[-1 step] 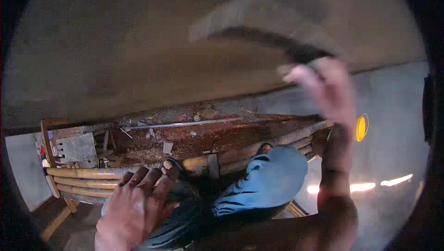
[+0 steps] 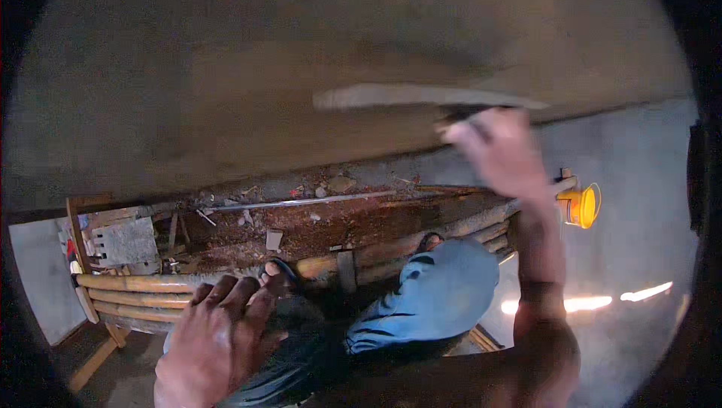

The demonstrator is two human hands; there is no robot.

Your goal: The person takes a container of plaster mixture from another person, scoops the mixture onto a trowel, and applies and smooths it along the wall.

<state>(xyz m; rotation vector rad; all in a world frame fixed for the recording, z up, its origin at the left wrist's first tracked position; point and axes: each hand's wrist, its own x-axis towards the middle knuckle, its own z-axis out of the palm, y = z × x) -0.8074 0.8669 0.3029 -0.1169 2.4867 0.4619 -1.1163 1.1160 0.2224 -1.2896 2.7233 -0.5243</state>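
In my right hand (image 2: 502, 154) is a plastering float (image 2: 410, 95), with my fingers wrapped round its handle. Its long, pale blade appears nearly edge-on against the brown-grey plastered wall (image 2: 226, 69); motion smears both hand and tool. Whether the whole blade touches the wall, I cannot tell. My left hand (image 2: 214, 340) lies over my left leg, back upward, fingers stretched and slightly bent, holding nothing.
My sandalled feet stand on a scaffold of bamboo poles (image 2: 139, 282). Beyond them lies ground strewn with rubble (image 2: 338, 224) and a long metal strip (image 2: 316, 201). A yellow bucket (image 2: 581, 208) hangs by a pole end at right. A grey slab (image 2: 124, 242) sits at left.
My right hand has moved slightly left, and the float has come down and turned from showing its broad face to nearly edge-on. More of the yellow bucket shows. The left hand stays put.
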